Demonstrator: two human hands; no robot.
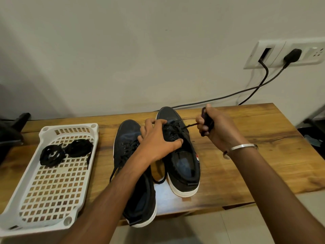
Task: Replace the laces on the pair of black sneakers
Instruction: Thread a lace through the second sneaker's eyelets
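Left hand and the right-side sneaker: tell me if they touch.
Touching. The head view shows the left hand pressed onto the sneaker, fingers over its laces.

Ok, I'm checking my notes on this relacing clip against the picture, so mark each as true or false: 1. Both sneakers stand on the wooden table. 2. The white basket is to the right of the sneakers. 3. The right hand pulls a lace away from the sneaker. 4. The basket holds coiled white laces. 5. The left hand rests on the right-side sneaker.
1. True: the left-side sneaker and right-side sneaker stand on the wooden table.
2. False: the white basket lies to their left.
3. True: the right hand pinches a taut black lace.
4. False: the coiled laces are black.
5. True: the left hand grips its laced upper.
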